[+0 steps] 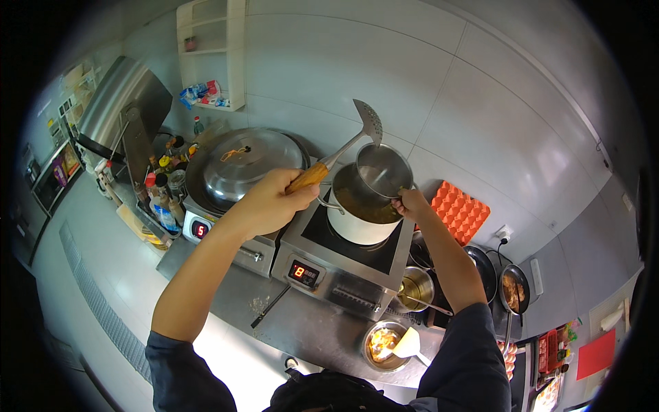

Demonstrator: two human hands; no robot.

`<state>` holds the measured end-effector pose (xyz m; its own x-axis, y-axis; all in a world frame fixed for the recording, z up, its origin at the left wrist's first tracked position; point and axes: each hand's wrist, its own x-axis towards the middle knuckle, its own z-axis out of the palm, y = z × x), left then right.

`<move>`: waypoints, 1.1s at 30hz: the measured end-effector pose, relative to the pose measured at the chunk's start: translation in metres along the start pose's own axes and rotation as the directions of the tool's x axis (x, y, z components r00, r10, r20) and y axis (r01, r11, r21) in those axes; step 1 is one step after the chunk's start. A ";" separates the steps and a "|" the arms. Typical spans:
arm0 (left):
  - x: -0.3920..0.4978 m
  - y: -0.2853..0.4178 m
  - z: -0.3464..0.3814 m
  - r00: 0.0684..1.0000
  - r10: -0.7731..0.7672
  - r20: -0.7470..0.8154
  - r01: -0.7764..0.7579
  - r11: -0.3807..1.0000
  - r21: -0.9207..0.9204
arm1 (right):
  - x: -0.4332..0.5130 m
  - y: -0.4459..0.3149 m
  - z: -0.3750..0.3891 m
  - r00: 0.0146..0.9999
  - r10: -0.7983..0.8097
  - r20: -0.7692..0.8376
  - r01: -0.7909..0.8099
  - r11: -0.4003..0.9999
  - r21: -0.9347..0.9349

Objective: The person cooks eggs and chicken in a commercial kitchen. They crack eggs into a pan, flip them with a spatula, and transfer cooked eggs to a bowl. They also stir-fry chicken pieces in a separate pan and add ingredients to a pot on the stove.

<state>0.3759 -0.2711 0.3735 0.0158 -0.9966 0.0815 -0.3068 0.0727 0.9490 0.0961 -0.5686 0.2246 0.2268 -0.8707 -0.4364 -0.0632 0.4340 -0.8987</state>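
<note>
My left hand [275,198] grips the wooden handle of a perforated metal skimmer [368,122], its head raised beside a steel bowl. With my right hand [410,204] I hold that round steel bowl [383,170] by its rim, tilted above a large two-handled pot [355,226]. Dark liquid shows in the pot, partly hidden by the bowl. The pot stands on an induction cooker [334,278] with a lit display. To its left, a domed metal lid [252,170] covers a wide wok on another cooker.
Sauce bottles [163,188] crowd the left side. An orange egg tray [460,212] leans at the wall. Near the counter's front edge sit a pot with yellowish liquid [416,288] and a steel bowl of food [383,346] with a white spatula [408,344]. A pan of browned food [513,291] is at right.
</note>
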 end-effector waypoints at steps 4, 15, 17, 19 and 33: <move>0.001 0.002 0.001 1.000 0.004 0.014 -0.003 1.000 -0.020 | -0.038 -0.005 -0.007 0.997 0.019 0.072 -0.025 0.996 0.084; -0.006 0.011 0.007 1.000 0.028 0.010 -0.027 0.997 -0.068 | -0.025 -0.019 -0.014 0.987 -0.162 0.012 0.156 0.924 -0.349; -0.006 0.008 0.007 0.999 0.034 0.012 -0.033 0.998 -0.059 | -0.025 -0.021 -0.023 0.971 -0.237 -0.016 0.188 0.809 -0.558; -0.006 0.006 0.006 0.999 0.023 0.024 -0.022 0.998 -0.066 | -0.025 -0.026 -0.031 0.929 -0.367 -0.046 0.217 0.641 -0.736; -0.012 -0.016 0.007 1.000 0.000 0.012 0.001 0.993 -0.118 | -0.035 -0.006 0.012 0.528 -0.737 0.422 0.196 -0.377 -0.905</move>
<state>0.3742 -0.2608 0.3558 0.0045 -0.9970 0.0779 -0.1924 0.0756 0.9784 0.1006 -0.5379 0.2457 0.5761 -0.6822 0.4503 -0.8115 -0.5436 0.2146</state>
